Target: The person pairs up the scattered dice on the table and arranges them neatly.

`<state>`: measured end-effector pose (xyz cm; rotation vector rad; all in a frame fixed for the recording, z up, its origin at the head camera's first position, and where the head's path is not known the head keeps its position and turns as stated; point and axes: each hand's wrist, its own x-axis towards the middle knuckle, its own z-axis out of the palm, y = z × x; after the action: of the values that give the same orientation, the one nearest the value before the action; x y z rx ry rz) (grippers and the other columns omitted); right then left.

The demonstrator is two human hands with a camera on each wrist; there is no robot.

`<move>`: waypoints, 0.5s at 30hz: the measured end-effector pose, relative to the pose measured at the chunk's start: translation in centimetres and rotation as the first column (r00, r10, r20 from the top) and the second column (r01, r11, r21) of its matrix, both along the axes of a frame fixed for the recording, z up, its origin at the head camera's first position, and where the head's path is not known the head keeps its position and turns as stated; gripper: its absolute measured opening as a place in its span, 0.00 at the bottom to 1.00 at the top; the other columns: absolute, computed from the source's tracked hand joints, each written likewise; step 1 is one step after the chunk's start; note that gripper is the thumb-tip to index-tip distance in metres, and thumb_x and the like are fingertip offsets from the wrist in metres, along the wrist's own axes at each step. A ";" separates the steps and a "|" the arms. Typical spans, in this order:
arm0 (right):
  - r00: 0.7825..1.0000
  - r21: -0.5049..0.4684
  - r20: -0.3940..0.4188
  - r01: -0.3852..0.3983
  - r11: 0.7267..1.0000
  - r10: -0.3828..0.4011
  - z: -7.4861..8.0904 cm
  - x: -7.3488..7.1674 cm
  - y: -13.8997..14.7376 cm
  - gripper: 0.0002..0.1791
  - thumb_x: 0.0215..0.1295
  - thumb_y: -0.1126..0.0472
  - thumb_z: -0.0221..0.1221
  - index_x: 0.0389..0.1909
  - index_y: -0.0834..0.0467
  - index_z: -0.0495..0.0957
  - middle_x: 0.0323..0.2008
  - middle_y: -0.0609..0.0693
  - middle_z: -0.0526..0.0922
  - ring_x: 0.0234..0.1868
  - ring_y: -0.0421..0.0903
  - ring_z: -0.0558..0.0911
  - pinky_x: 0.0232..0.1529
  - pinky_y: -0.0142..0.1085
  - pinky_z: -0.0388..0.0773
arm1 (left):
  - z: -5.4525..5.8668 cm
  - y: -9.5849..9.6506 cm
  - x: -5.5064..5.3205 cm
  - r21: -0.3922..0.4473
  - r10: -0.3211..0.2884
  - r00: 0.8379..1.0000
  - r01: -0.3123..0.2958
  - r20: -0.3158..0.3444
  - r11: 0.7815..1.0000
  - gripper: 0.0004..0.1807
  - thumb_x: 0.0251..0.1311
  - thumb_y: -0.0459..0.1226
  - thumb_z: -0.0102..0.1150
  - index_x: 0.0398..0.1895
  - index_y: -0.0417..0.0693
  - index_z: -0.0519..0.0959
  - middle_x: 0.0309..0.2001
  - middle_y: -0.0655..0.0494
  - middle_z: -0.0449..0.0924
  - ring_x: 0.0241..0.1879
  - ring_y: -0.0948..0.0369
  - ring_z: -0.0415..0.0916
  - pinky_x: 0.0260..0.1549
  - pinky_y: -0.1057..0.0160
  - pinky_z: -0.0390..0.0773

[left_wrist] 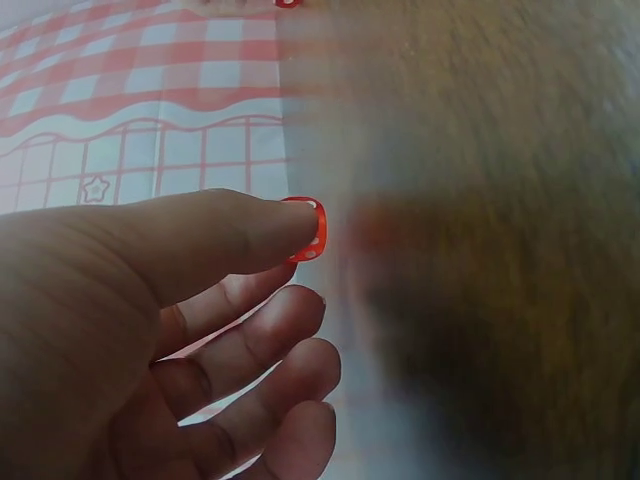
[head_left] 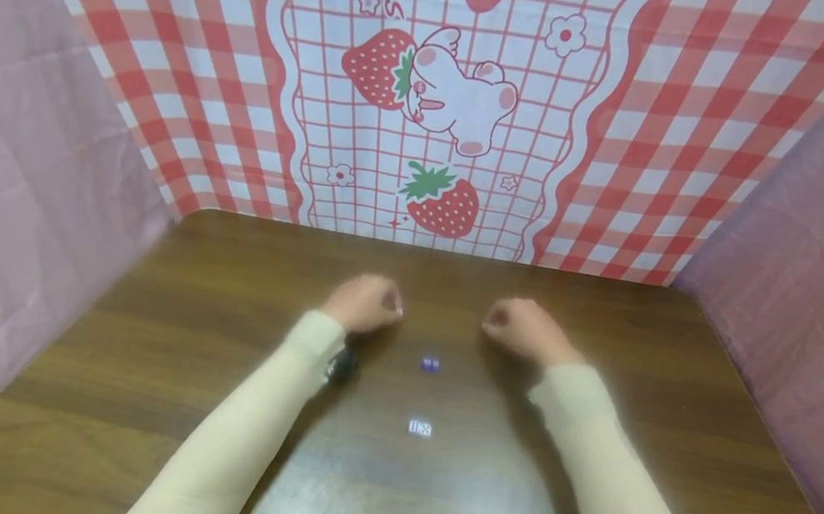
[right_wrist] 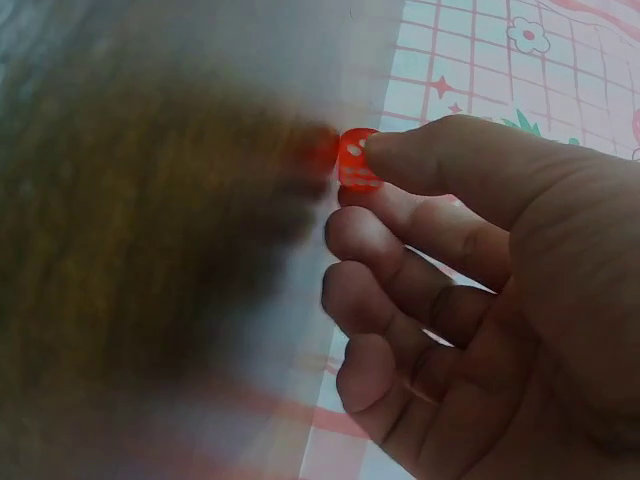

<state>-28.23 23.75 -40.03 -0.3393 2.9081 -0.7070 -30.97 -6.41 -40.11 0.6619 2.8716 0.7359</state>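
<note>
My left hand point(head_left: 367, 306) pinches a red die point(left_wrist: 319, 240) between thumb and forefinger, over the far half of the wooden table point(head_left: 228, 288). A second red die point(right_wrist: 353, 165) with white pips is pinched the same way by my right hand point(head_left: 529, 330). The two hands are apart, facing each other. Between and nearer than them, a pair of purple-blue dice point(head_left: 431, 364) lies side by side on the table. Closer to me lies a pair of white dice point(head_left: 420, 429), also side by side.
Behind the table hangs a red-and-white checked cloth point(head_left: 456, 128) printed with strawberries. Pink cloth walls rise on the left point(head_left: 29, 166) and on the right point(head_left: 820, 250). A dark device point(head_left: 343, 365) sits at my left wrist.
</note>
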 end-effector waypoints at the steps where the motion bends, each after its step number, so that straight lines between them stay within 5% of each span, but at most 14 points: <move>1: 1.000 0.003 0.003 0.001 1.000 -0.001 0.0 0.0 0.0 0.08 0.69 0.54 0.67 0.44 0.52 0.85 0.39 0.49 0.86 0.43 0.49 0.85 0.50 0.51 0.84 | -0.1 0.0 0.0 -0.001 0.001 1.000 -0.001 0.004 1.000 0.07 0.61 0.42 0.71 0.38 0.56 0.82 0.36 0.62 0.82 0.38 0.62 0.79 0.43 0.58 0.82; 15: 1.000 0.011 0.000 -0.003 1.000 0.003 -0.2 -0.1 0.0 0.07 0.68 0.55 0.67 0.42 0.52 0.83 0.37 0.48 0.85 0.41 0.48 0.84 0.48 0.49 0.84 | -0.3 0.2 0.0 0.001 0.000 1.000 0.000 0.024 1.000 0.06 0.61 0.41 0.71 0.38 0.56 0.82 0.36 0.61 0.82 0.37 0.61 0.79 0.43 0.58 0.83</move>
<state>-28.34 23.72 -40.21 -0.3425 2.9093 -0.6909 -30.93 -6.18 -40.41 0.6487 2.8493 0.7400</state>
